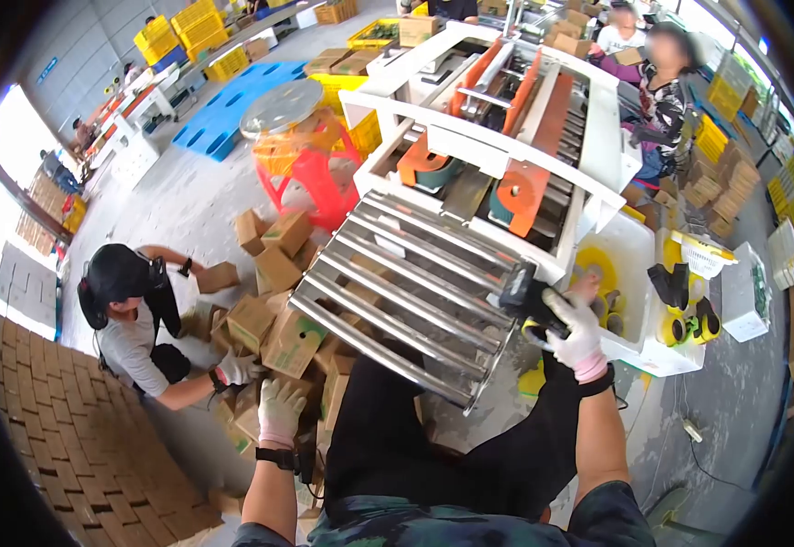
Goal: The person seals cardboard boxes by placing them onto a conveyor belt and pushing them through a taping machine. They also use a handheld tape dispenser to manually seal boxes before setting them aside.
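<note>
My left hand [281,412], in a white glove, has its fingers apart over a heap of small cardboard boxes [289,345]; nothing shows in it. My right hand [576,330], also gloved, is closed around a black device [529,296] beside the right end of the metal roller conveyor [406,296]. The rollers are bare and lead up to a white machine [479,137] with orange guides. A co-worker's gloved hand [237,369] is among the boxes, to the left of my left hand.
A crouching co-worker [132,328] is at the left, near stacked cardboard [68,438]. Beyond the boxes stands a red stool [310,187]. White tubs [638,351] with yellow items are at my right. Another person [666,100] sits behind the machine.
</note>
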Tool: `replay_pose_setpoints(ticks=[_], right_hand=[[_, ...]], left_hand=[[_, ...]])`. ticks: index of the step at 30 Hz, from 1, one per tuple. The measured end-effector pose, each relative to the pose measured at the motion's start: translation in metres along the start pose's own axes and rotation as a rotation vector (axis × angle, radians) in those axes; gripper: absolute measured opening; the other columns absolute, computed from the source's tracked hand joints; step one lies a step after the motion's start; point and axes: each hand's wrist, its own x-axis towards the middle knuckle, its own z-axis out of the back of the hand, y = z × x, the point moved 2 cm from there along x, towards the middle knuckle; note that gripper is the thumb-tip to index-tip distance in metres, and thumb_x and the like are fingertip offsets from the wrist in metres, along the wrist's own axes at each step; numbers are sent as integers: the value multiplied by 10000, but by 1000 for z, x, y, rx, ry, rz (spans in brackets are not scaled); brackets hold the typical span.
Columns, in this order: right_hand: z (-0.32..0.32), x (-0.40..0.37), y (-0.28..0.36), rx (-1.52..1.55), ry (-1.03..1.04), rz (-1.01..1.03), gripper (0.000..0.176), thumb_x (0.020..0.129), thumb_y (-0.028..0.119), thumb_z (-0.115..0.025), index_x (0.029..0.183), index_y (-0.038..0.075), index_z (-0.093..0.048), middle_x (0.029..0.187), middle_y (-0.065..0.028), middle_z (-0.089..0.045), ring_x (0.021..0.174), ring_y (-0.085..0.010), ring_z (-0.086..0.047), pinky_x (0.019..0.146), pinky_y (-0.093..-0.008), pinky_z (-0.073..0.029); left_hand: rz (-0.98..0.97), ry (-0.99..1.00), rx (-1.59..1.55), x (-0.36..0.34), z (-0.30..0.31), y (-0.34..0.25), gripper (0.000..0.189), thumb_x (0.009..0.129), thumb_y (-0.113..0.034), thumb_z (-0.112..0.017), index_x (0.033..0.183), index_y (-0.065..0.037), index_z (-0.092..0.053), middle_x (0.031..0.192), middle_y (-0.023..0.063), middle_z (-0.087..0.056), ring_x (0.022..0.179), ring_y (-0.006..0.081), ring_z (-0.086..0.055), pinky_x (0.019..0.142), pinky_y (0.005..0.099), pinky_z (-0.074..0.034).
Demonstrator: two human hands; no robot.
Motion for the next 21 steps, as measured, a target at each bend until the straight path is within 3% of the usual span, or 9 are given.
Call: replay_pose_setpoints(ticks=[2,4,7,9,10,12,14,18,21], right_hand=[[1,-2,5,30,25,2,549,615,57,-832,1143,121,-694,851,-117,-598,727,-306,-602,657,-373,-502],[-3,-7,5,100,32,21,528,627,36,-811,1136,122,-698,864,-115,-612,754,-306,-621,673,-356,-510],[3,-6,16,176,130,54,555,620,-3,-767,1158,108,-685,910,-131,-609,779,-301,-619,685,-345,-494],[5,-4,28,213,159,70,548,615,-11,-734,1142,134,-706,972,-138,-641,834,-319,-654,728,-351,-525],[0,-9,21,219,209,86,560,612,22,-747,1156,148,-704,984,-151,-643,831,-326,-653,722,-359,-526],[-6,-12,17,227,234,146,612,607,75,-742,1206,189,-687,966,-158,-634,833,-339,-643,720,-380,-524],[-5,-14,18,141,328,183,678,601,130,-732,1266,239,-655,922,-155,-610,814,-354,-625,720,-400,-518],[-18,-29,7,95,491,158,812,649,75,-628,1365,446,-532,888,-123,-531,786,-331,-597,695,-410,-512],[-17,-27,13,47,530,180,765,685,61,-627,1359,414,-547,866,-112,-544,726,-316,-603,641,-407,-514]], left_hand=[[-8,394,21,-8,-55,-9,458,1038,-381,-359,1355,-57,-423,1231,152,-570,986,317,-620,824,423,-534],[47,779,89,-29,-128,-10,461,1058,-368,-323,1308,-5,-460,1181,175,-592,1030,317,-601,879,424,-511],[161,699,404,-70,-214,18,678,997,-537,-444,1325,55,-431,1258,235,-551,1051,354,-599,931,463,-507],[380,1012,435,-62,-242,58,957,869,-730,-475,1443,23,-342,1339,240,-490,1137,348,-552,1014,490,-446],[485,965,450,-55,-248,80,1082,820,-798,-453,1509,8,-236,1378,239,-458,1217,347,-505,1055,491,-406],[546,1118,378,-75,-272,89,1109,831,-810,-411,1519,28,-177,1405,215,-445,1279,358,-460,1069,493,-393],[619,975,319,-67,-273,111,1083,824,-818,-404,1458,51,-279,1427,174,-456,1307,360,-458,1070,498,-387],[581,806,230,-39,-254,136,502,1009,-519,-427,1214,-75,-542,1211,84,-594,1165,242,-551,1004,493,-418],[559,740,173,-33,-242,137,256,1042,-313,-443,1127,-115,-582,1118,24,-649,1050,219,-613,934,464,-474]])
